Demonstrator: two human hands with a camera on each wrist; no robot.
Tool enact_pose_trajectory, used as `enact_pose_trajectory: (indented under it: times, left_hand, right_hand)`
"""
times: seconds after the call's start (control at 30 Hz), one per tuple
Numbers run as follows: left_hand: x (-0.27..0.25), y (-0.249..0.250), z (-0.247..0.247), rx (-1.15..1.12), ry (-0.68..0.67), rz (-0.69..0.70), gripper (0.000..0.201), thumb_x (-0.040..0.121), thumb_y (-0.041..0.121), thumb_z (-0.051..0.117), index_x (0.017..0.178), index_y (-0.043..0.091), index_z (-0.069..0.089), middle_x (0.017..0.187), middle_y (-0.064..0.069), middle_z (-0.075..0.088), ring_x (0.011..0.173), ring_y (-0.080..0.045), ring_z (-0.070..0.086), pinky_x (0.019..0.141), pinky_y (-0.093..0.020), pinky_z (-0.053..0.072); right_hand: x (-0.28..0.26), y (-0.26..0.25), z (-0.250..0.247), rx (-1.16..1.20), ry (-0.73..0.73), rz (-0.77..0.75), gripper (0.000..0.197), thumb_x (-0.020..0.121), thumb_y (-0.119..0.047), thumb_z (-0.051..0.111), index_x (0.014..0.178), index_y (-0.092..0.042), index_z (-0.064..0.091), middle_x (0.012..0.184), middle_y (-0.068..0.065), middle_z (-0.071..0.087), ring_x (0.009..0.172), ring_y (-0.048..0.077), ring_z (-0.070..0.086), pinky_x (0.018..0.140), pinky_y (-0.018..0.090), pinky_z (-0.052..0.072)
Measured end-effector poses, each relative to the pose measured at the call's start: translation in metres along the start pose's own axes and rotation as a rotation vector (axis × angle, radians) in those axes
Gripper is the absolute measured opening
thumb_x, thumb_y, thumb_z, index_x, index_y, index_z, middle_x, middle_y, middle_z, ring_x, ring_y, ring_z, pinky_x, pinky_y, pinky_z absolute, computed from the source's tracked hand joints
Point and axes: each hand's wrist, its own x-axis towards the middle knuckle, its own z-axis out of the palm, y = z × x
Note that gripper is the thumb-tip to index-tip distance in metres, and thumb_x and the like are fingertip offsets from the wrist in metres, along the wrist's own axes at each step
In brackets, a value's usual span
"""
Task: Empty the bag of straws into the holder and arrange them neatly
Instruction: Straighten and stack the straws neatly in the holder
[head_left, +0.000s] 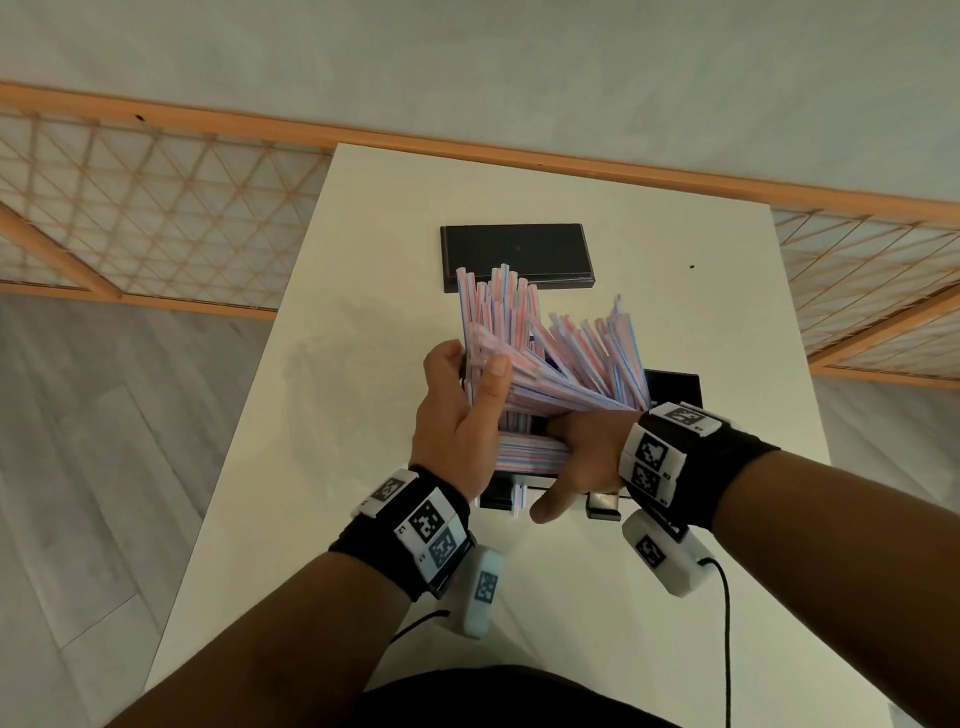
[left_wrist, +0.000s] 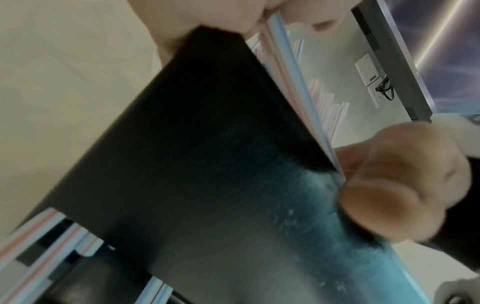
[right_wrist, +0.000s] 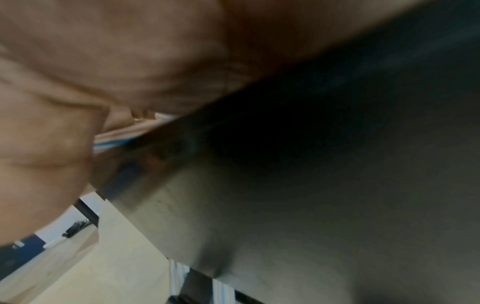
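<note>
A large fan of pink-and-blue striped straws sticks up and out of a black holder in the middle of the white table. My left hand grips the left side of the bunch, thumb laid across the straws. My right hand reaches in from the right at the lower layer of straws; its fingers are buried under the fan and its thumb points down over the holder's near edge. In the left wrist view the holder's black wall fills the frame, with straws along its rim. No bag is in sight.
A flat black lid lies on the table just beyond the straws. The table's edges drop to grey floor on both sides. A wooden lattice screen runs behind the table.
</note>
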Motion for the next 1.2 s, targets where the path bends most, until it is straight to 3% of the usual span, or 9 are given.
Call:
enact_pose_trajectory:
  times: [0.2,0.3,0.5,0.67,0.77,0.83,0.9,1.03,1.2]
  left_hand:
    - [-0.002,-0.001,0.002,0.081,0.004,0.033,0.086,0.081,0.076,0.044,0.137,0.013,0.037,0.121,0.014,0.060,0.106,0.005,0.060,0.091,-0.019,0.047]
    - [-0.001,0.002,0.004,0.120,0.018,0.011,0.088,0.081,0.078,0.041,0.141,0.013,0.033,0.127,0.006,0.057,0.109,-0.005,0.059,0.095,-0.027,0.048]
    - [-0.001,0.014,0.007,0.223,-0.003,-0.053,0.093,0.086,0.073,0.046,0.148,0.007,0.026,0.129,0.003,0.049,0.114,-0.014,0.052,0.094,-0.025,0.038]
    - [-0.004,0.012,0.005,0.150,0.020,-0.001,0.081,0.079,0.059,0.062,0.136,0.009,0.033,0.107,0.024,0.054,0.091,0.018,0.059,0.075,-0.003,0.043]
    - [-0.005,0.010,0.005,0.042,0.075,-0.013,0.078,0.082,0.068,0.054,0.134,0.012,0.035,0.120,0.009,0.059,0.108,0.004,0.061,0.094,-0.025,0.053]
    - [-0.005,0.008,0.004,-0.075,0.118,-0.060,0.083,0.082,0.079,0.043,0.132,0.012,0.039,0.131,-0.009,0.057,0.119,-0.022,0.059,0.103,-0.051,0.048]
    - [-0.005,0.007,0.002,-0.155,0.147,-0.092,0.080,0.081,0.085,0.039,0.123,0.018,0.046,0.128,-0.011,0.057,0.116,-0.025,0.059,0.103,-0.057,0.046]
    - [-0.003,0.012,-0.002,-0.272,0.177,-0.196,0.039,0.085,0.053,0.052,0.106,0.021,0.057,0.113,-0.010,0.066,0.102,-0.023,0.064,0.098,-0.051,0.051]
    - [-0.002,0.005,-0.012,0.237,0.099,-0.132,0.037,0.078,0.011,0.066,0.113,0.020,0.057,0.108,0.004,0.066,0.100,-0.015,0.064,0.084,-0.028,0.051]
  right_hand:
    - [-0.003,0.003,-0.001,-0.099,-0.002,0.034,0.053,0.056,-0.073,0.077,0.083,-0.032,0.058,0.085,-0.011,0.060,0.086,0.016,0.054,0.083,0.028,0.041]
    - [-0.002,0.002,0.002,-0.027,0.086,-0.017,0.049,0.055,-0.074,0.077,0.069,-0.035,0.050,0.073,-0.017,0.053,0.076,0.009,0.053,0.077,0.026,0.038]
    - [0.007,0.002,0.013,-0.062,0.134,-0.033,0.098,0.040,-0.101,0.052,0.116,-0.039,0.059,0.116,-0.012,0.056,0.112,0.017,0.053,0.101,0.035,0.041]
    - [0.006,0.002,0.015,-0.084,0.136,-0.059,0.102,0.042,-0.101,0.051,0.121,-0.036,0.061,0.129,-0.008,0.056,0.124,0.021,0.048,0.108,0.037,0.036]
    - [-0.001,0.000,0.010,-0.047,0.099,-0.022,0.053,0.054,-0.081,0.072,0.082,-0.038,0.056,0.085,-0.019,0.053,0.092,0.014,0.049,0.087,0.027,0.037]
    - [-0.001,-0.001,0.006,-0.011,0.069,-0.020,0.049,0.056,-0.072,0.079,0.069,-0.040,0.045,0.075,-0.021,0.048,0.085,0.012,0.049,0.081,0.025,0.036]
    - [0.000,-0.002,0.006,0.007,0.037,-0.026,0.047,0.057,-0.068,0.081,0.072,-0.039,0.047,0.077,-0.020,0.050,0.086,0.012,0.049,0.082,0.026,0.037]
    - [0.007,0.000,0.009,0.026,0.050,-0.043,0.078,0.045,-0.075,0.080,0.111,-0.037,0.061,0.099,-0.013,0.061,0.098,0.016,0.057,0.091,0.033,0.048]
    - [0.003,-0.002,0.007,0.002,0.042,-0.015,0.061,0.054,-0.069,0.081,0.097,-0.034,0.054,0.096,-0.011,0.058,0.092,0.014,0.054,0.084,0.027,0.041]
